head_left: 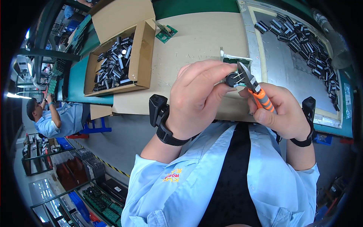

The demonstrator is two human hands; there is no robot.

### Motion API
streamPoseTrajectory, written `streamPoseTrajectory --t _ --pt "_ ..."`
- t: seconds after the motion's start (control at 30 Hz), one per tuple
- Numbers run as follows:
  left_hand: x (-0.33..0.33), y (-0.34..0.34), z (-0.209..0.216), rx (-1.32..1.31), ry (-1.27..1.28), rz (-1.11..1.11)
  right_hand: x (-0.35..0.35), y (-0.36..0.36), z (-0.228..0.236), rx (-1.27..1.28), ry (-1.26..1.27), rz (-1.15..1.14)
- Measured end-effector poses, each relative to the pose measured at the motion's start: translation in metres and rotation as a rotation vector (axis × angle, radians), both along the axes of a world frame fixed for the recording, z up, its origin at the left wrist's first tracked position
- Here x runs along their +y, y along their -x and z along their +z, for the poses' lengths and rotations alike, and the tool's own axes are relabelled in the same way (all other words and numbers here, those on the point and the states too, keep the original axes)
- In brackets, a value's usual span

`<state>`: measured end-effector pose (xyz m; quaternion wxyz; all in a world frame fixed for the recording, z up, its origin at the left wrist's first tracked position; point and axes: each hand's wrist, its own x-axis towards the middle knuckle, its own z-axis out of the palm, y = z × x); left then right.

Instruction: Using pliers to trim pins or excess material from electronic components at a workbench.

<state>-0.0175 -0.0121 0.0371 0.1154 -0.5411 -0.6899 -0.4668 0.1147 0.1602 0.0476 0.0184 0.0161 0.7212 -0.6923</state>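
Between the thumb and fingers of my left hand (200, 96) is a black cylindrical capacitor (231, 80), its thin metal leads pointing right. My right hand (283, 108) grips a pair of cutting pliers (261, 99) by its orange and grey handles. The pliers' jaws tilt up and left, close beside the leads; whether they touch them I cannot tell. Just behind my hands a green circuit board (236, 59) in a light metal frame is partly hidden.
An open cardboard box (145, 56) full of capacitors stands at the left. At the right, a framed metal tray (278, 62) holds many loose capacitors. A small green circuit board (166, 34) lies on the cardboard-covered bench (196, 38). Another person (56, 117) works farther left.
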Motion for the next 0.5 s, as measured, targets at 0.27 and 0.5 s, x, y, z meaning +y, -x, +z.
streamPoseTrajectory --t 0.27,0.5 --pt "0.0021 0.0001 -0.002 -0.023 -0.004 -0.01 -0.0039 -0.0025 -0.0023 0.017 -0.085 -0.033" --pt "0.0056 -0.0004 -0.0085 -0.095 -0.039 0.028 -0.0061 -0.0007 -0.0069 0.01 -0.078 -0.076"
